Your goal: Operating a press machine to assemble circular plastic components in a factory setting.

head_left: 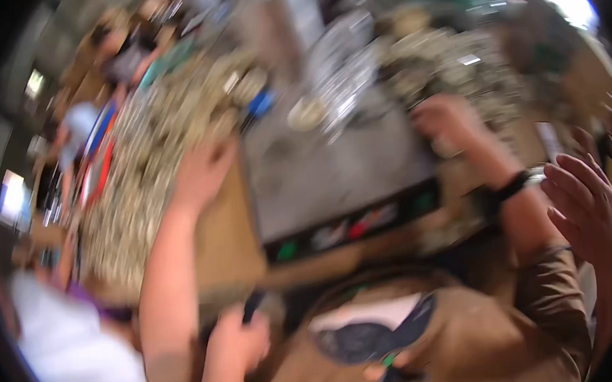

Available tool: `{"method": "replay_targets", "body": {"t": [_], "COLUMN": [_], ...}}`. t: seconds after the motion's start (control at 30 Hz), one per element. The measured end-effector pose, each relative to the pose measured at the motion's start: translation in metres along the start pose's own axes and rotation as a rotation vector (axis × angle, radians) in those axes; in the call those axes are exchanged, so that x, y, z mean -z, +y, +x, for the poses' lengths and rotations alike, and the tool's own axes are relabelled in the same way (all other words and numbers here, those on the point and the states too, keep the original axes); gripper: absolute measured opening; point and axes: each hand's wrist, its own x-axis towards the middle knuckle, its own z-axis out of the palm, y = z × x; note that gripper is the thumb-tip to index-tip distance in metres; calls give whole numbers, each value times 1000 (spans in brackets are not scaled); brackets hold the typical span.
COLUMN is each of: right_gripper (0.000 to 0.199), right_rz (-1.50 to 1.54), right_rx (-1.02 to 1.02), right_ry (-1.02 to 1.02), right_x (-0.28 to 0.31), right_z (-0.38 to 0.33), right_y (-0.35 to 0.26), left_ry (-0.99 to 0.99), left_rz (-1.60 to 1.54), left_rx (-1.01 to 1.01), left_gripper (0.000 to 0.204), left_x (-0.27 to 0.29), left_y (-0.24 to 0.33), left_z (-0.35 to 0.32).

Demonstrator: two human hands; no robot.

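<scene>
Motion blurs the whole view. My left hand (209,169) lies flat with its fingers loosely apart, beside a heap of small pale pieces (142,188) and above a brown cardboard sheet (227,232). Between my hands sits a grey flat-topped box (340,167) with a black front edge bearing green and red marks. On its far part are a round pale piece (306,113) and a crumpled clear plastic bag (343,64). My right hand (450,120) is at the box's right edge, fingers bent and smeared; whether it holds anything cannot be made out.
Another person's hand (242,337), gripping something dark, is close to my left arm. Another open hand (583,200) is at the right. A white-clothed person (69,349) stands at the left. More pale pieces (453,67) and a blue object (261,102) lie beyond.
</scene>
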Motion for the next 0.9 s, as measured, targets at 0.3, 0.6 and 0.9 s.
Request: {"method": "replay_targets", "body": {"t": [0.3,0.6,0.9], "right_gripper": [15,11,14], "right_rz": [229,18,-54], "right_rx": [-147,-63,-39], "right_ry": [8,112,155], "right_x": [-45,-72,-75], "right_z": [-12,-23,-32], "right_y": [-24,-31,-31], "left_ry": [-166,-366,-476], "left_rz": [-198,-154,-82], "left_rx": [122,34,-104], "left_gripper": [16,26,29], "left_x": [-17,-51,-50], "left_y": [4,30,39], "left_z": [-1,0,-8]}}
